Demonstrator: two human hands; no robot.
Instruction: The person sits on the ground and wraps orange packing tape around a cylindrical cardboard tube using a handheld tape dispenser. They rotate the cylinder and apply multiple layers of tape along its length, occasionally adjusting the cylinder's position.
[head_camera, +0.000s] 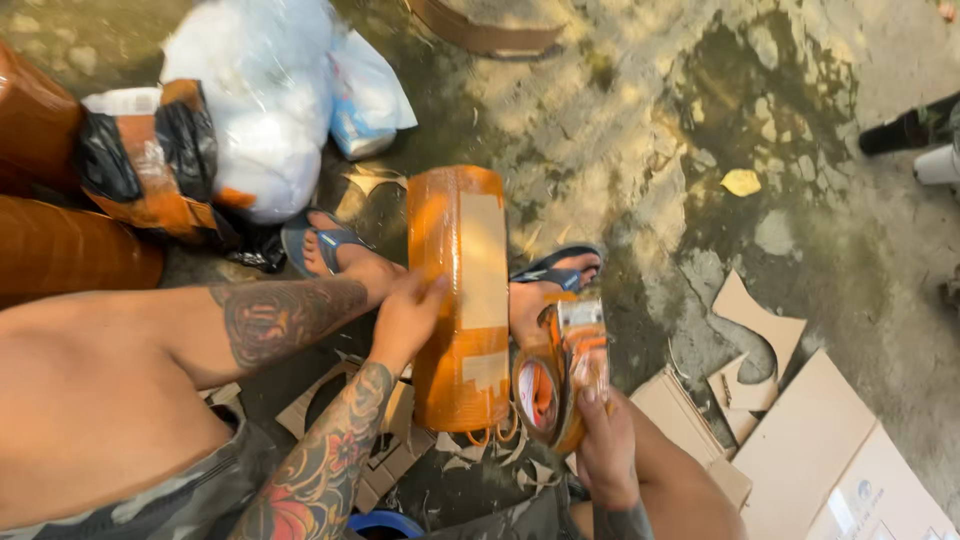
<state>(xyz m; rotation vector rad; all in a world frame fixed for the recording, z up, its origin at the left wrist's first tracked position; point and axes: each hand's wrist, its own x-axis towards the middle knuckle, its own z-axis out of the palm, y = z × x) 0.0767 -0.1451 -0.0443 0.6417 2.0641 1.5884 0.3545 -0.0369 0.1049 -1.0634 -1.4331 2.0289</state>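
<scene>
Pressing flat, the left hand (405, 320) has its fingers together on the orange bundle (460, 300); right hand (605, 440) fingers are clamped on the tape roll (560, 375) just beside it.

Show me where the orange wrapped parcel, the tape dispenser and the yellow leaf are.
orange wrapped parcel (458, 300), head view, middle of its taped face.
tape dispenser (562, 375), head view, its orange roll.
yellow leaf (741, 182), head view, its centre.

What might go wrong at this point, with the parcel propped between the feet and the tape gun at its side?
The orange wrapped parcel stands on end, steadied only by the left hand; it may tip. The tape dispenser in the right hand works close to a sandalled foot and could nick it. The wet ground might soil the cardboard pieces.
</scene>
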